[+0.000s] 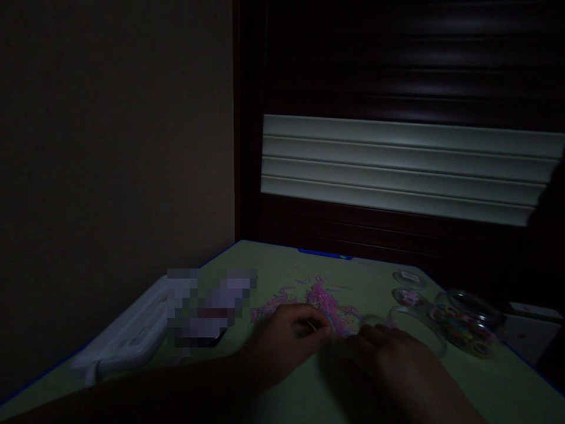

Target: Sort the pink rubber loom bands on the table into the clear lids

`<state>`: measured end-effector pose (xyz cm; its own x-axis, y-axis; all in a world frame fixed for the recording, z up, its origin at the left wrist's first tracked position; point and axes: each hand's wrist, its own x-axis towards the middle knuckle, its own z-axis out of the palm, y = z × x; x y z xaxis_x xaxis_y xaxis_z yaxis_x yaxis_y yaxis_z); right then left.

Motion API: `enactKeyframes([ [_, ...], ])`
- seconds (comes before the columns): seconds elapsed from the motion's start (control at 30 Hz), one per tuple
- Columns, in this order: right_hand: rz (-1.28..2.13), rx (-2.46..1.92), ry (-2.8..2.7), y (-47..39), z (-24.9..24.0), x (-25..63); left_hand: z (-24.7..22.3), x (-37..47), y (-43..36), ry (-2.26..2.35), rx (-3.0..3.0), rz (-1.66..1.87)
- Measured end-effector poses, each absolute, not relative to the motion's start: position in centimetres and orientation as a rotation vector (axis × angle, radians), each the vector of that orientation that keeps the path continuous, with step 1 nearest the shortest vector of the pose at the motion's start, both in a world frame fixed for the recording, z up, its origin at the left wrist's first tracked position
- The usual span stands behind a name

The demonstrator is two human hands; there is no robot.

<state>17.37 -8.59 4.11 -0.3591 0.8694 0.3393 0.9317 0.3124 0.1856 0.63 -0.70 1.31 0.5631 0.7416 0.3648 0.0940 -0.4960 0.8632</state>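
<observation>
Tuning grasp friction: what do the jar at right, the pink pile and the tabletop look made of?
Jar: clear, glossy plastic or glass; coloured loops show through its wall.
Pink pile: thin strands, perhaps rubber or plastic; too dim to judge finish.
Tabletop: flat, dull, perhaps laminate; no grain visible.

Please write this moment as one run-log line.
left hand: pinched, contents unclear; right hand: grip unclear; pink pile: beyond hands; jar: at right
</observation>
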Motion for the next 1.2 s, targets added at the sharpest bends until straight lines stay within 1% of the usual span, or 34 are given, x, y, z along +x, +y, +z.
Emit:
enactKeyframes([
  [0.17,-0.482,-1.604,-2.417,-8.4,3.7,17.4,1.5,0.8,-0.9,0.673,1.937,0.920],
  [0.37,-0.623,-1.528,-2.339,-7.8,2.5,17.4,1.6,0.8,-1.2,0.634,1.925,0.884],
  [0.73,-0.460,-1.621,-2.336,-8.6,4.3,17.6,1.3,0.7,-0.8,0.638,1.904,0.921],
  [0.93,-0.294,-1.587,-2.272,-9.0,4.7,17.6,1.5,0.6,-0.7,0.623,1.909,0.922],
  [1.2,-0.256,-1.610,-2.276,-9.1,4.9,17.4,1.5,0.7,-0.9,0.626,1.889,0.915],
])
